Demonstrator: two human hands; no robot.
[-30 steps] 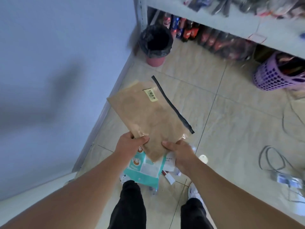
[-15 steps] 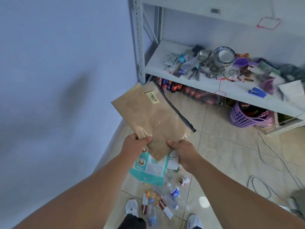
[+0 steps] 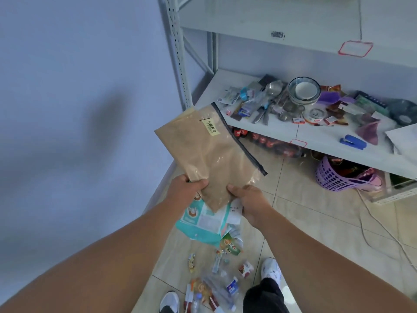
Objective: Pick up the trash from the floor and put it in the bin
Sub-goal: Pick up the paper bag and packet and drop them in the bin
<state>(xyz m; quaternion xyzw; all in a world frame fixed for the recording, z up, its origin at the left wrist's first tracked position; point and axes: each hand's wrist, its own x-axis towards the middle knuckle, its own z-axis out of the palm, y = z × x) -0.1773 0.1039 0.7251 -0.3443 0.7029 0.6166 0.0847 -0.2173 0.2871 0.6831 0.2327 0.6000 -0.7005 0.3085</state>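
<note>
Tiled floor by shelves, I've got left hand (image 3: 184, 190) and right hand (image 3: 249, 201) both pinching the bag (image 3: 207, 154) at 12 o'clock by its bottom corners; light, floppy, slick.

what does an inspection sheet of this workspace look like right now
surface: beige tiled floor, littered near the feet.
job's things: brown zip pouch and teal packet under it held up; bottles and wrappers on the floor; bin not in view.
clutter: shelf crowded with a bowl, packets, a blue stapler; purple basket below.
grips: left hand and right hand both shut on the pouch's lower end.
cables: white cable trailing across the floor at right.
surroundings: plain wall at left.
</note>
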